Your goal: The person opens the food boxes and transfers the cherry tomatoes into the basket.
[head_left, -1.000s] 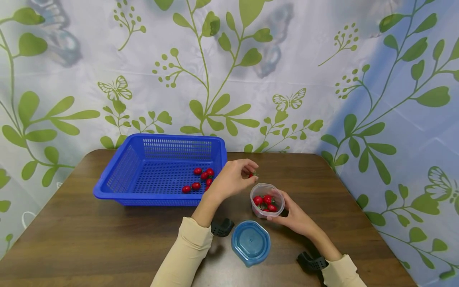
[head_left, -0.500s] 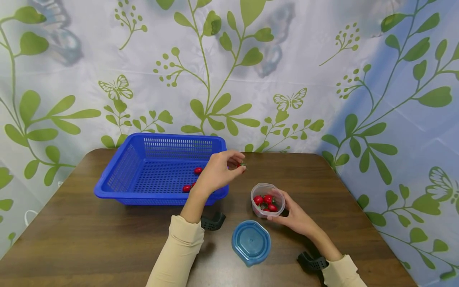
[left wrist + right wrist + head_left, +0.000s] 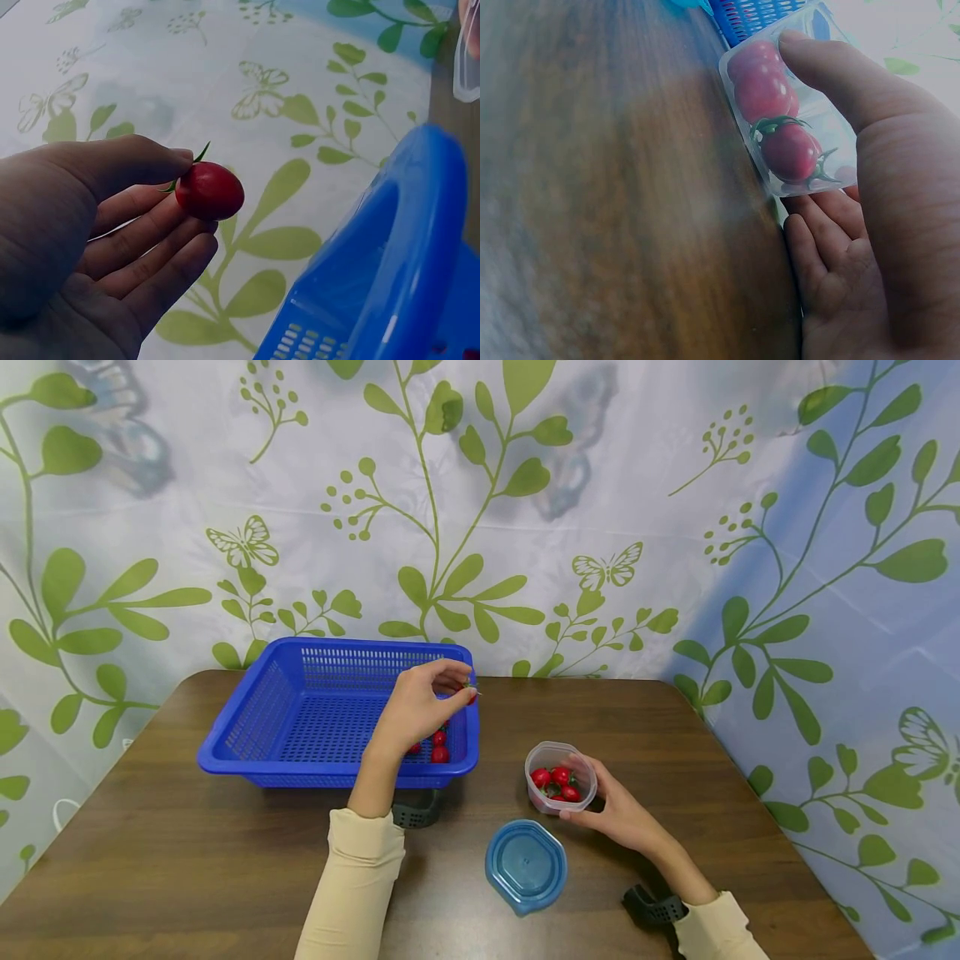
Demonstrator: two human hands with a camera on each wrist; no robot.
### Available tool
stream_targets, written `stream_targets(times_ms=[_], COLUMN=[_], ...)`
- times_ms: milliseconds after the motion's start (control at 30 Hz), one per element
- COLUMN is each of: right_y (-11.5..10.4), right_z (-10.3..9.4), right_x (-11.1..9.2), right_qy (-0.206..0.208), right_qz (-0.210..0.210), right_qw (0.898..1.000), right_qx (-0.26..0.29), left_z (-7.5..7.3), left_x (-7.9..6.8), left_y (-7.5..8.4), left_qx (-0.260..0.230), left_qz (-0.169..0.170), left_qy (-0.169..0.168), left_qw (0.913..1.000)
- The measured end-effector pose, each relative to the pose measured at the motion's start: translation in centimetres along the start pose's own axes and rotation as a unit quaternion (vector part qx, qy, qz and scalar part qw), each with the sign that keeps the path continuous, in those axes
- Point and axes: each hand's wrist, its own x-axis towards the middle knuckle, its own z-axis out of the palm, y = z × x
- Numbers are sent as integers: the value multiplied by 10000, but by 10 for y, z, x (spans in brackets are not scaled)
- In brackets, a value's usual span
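Over the right side of the blue basket [image 3: 300, 767], my left hand [image 3: 412, 706] pinches a cherry tomato [image 3: 214, 193] between thumb and fingers, its green stem showing in the left wrist view. Several red tomatoes [image 3: 440, 754] lie on the basket floor below, partly hidden by this hand. My right hand [image 3: 618, 817] holds a small clear plastic container [image 3: 552, 807] on the table, thumb on one side and fingers round the other. Inside the container are several cherry tomatoes [image 3: 789, 152], some with green stems.
A blue lid [image 3: 527, 864] lies on the brown wooden table [image 3: 187, 860], just in front of the container. Behind the table hangs a white cloth [image 3: 300, 527] printed with green leaves and butterflies.
My left hand has moved left and slightly back with the cherry tomato, from near the container to over the basket. My right hand and the container have stayed in place.
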Motion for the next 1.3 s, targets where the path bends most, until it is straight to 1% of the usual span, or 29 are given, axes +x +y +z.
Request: stream_targets(times_ms=[167, 367, 600, 767, 1033, 1300], right_y=[0, -2, -3, -2, 1, 3], right_z=[0, -2, -1, -1, 0, 0], right_x=[0, 1, 1, 0, 1, 1], right_qy=[-15, -29, -47, -56, -42, -58], right_qz=[0, 30, 60, 76, 34, -5], right_qw=[10000, 10000, 9999, 9999, 10000, 10000], right_qx=[-2, 14, 80, 107, 13, 28], left_z=[-12, -22, -33, -40, -46, -47], left_x=[-2, -3, -6, -8, -10, -10], left_y=[-5, -13, -20, -26, -35, -38], left_qx=[-25, -13, -77, -36, 44, 10], left_qz=[-97, -145, -276, -376, -467, -471], left_qy=[138, 325, 444, 519, 638, 628], left_qw=[9999, 9994, 9986, 9979, 9969, 9969])
